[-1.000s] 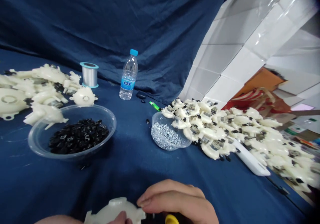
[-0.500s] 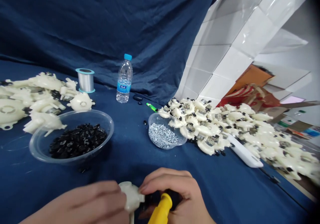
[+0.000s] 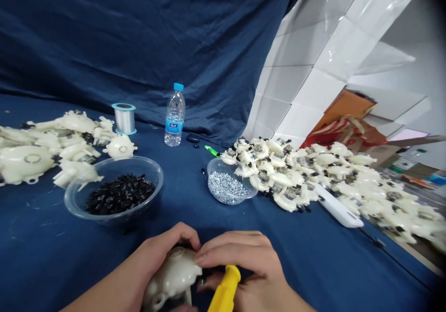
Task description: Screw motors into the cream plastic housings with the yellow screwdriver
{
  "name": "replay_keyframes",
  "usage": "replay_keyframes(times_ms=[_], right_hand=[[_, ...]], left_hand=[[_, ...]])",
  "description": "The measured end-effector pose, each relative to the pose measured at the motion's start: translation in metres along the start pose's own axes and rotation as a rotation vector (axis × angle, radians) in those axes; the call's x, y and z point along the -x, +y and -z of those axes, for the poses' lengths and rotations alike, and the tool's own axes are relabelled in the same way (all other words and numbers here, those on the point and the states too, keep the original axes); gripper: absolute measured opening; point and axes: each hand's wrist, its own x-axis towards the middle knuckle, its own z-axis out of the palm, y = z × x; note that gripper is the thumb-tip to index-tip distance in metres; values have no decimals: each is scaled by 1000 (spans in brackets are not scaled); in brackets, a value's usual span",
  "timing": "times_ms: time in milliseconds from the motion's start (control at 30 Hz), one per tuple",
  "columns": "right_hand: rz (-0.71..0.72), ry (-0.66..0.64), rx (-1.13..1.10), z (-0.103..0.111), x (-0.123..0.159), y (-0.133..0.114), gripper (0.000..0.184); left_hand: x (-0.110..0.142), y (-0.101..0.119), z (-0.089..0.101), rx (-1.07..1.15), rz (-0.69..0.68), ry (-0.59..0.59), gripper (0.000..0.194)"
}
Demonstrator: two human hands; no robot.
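Blue cloth (image 3: 188,200) spreads behind the left hand (image 3: 158,251), curled closed, and the right hand (image 3: 256,261), fingers well bent, both on a cream plastic housing (image 3: 179,275) at bottom centre, probably light, stiff and slick, best held round its shell, the right also grasping a yellow handle (image 3: 225,294).

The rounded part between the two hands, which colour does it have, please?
The rounded part is creamy white; it shows best in the head view.

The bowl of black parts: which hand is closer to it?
Left. The left hand is on the near side of the bowl, slightly rightward; the right hand is farther right.
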Motion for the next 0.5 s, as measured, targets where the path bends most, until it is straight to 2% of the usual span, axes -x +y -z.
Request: replay_keyframes(times_ms=[100, 200, 300, 400, 500], right_hand=[[-112, 42, -10, -1, -2, 2, 23], [-295, 73, -33, 1, -3, 3, 12], [-462, 79, -107, 3, -4, 3, 11], [-619, 50, -142, 3, -3, 2, 21], [-758, -3, -164, 0, -1, 3, 28]], left_hand=[[2, -7, 1, -69, -105, 11, 65], [6, -14, -2, -165, -96, 131, 78], [9, -13, -5, -150, -6, 208, 61], [9, -6, -4, -77, 128, 155, 39], [3, -3, -2, -80, 179, 116, 34]])
